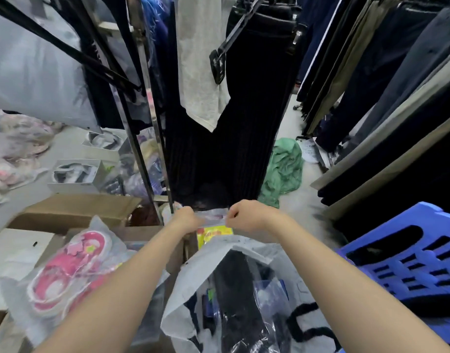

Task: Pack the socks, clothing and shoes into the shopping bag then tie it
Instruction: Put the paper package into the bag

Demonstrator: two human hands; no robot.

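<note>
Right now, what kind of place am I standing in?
Probably a clothing shop or its stockroom: trousers hang on racks, boxed shoes sit on the floor, and bagged pink shoes lie on cardboard boxes.

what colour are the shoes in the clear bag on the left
Pink, with pale insoles; the shoes show clearly in the head view, wrapped in clear plastic.

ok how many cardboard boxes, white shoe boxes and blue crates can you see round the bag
cardboard boxes: 1 clearly open, more edges beside it, count unclear
white shoe boxes: 2
blue crates: 1
total: 4 sure
</note>
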